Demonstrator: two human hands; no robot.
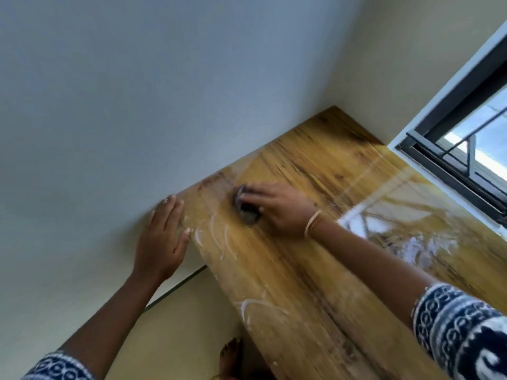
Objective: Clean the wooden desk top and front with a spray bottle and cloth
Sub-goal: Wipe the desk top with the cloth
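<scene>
The wooden desk top (315,270) runs from the lower middle up to the room corner, streaked with white wet smears. My right hand (279,208) presses a small dark cloth (245,207) onto the desk near its left end, fingers curled over it. My left hand (162,237) lies flat with straight fingers against the wall, touching the desk's left edge. No spray bottle is in view.
A pale wall (137,105) borders the desk on the left and at the back. A dark-framed window (461,133) stands at the right, its light reflected on the wet desk. My bare foot (230,357) is on the floor below the desk's edge.
</scene>
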